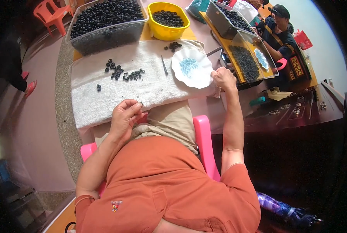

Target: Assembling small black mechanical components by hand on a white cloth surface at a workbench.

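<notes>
My left hand (126, 115) is closed in a pinch at the towel's near edge, with a small black ring (141, 103) at its fingertips. My right hand (224, 79) is closed at the right rim of a white scalloped plate (201, 79); whether it grips the rim or something small is hidden. Small pale blue pieces (189, 67) lie on the plate. Left of it, a thin dark pointed tool (164, 65) rests on the white towel (92, 103). Loose black ring-like parts (117, 73) are spread over the towel, with a further cluster (174, 46) above the plate.
Behind the towel stand a clear bin (107, 39) and a yellow tub (168, 29), both holding black parts. At right, another table carries more bins (245, 62), where a person in a dark cap (280, 35) sits. Pink chair arms (204, 141) flank me. A red chair (54, 17) stands far left.
</notes>
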`<state>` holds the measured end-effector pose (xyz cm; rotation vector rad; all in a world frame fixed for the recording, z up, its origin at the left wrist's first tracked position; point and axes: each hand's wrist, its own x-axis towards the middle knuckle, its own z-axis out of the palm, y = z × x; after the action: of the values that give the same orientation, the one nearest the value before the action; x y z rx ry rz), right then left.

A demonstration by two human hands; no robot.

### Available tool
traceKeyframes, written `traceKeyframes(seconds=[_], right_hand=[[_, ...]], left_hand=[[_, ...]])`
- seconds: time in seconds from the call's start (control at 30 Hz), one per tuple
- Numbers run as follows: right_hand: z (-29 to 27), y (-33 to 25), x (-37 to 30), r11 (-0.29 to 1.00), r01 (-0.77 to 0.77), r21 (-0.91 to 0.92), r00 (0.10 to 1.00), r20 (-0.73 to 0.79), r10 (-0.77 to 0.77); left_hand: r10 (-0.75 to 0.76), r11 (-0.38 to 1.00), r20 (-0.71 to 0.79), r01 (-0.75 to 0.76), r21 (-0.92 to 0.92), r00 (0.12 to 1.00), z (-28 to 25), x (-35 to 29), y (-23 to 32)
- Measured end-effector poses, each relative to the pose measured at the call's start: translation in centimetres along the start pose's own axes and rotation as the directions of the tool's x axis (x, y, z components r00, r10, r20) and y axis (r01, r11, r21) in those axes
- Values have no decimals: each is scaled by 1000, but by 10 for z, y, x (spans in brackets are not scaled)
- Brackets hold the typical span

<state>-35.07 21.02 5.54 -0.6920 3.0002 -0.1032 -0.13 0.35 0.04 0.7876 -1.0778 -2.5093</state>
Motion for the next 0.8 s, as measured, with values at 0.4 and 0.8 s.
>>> traceKeyframes(seconds=[0.4, 0.8], right_hand=[[40, -7, 50, 951, 228, 209, 951, -259, -172], [53, 6, 48, 775, 301, 556, 927, -362, -100]], left_hand=[[-6, 1000, 7, 5, 18, 1000, 0, 1, -1], [11, 1000, 11, -11, 15, 1000, -3, 2, -3]])
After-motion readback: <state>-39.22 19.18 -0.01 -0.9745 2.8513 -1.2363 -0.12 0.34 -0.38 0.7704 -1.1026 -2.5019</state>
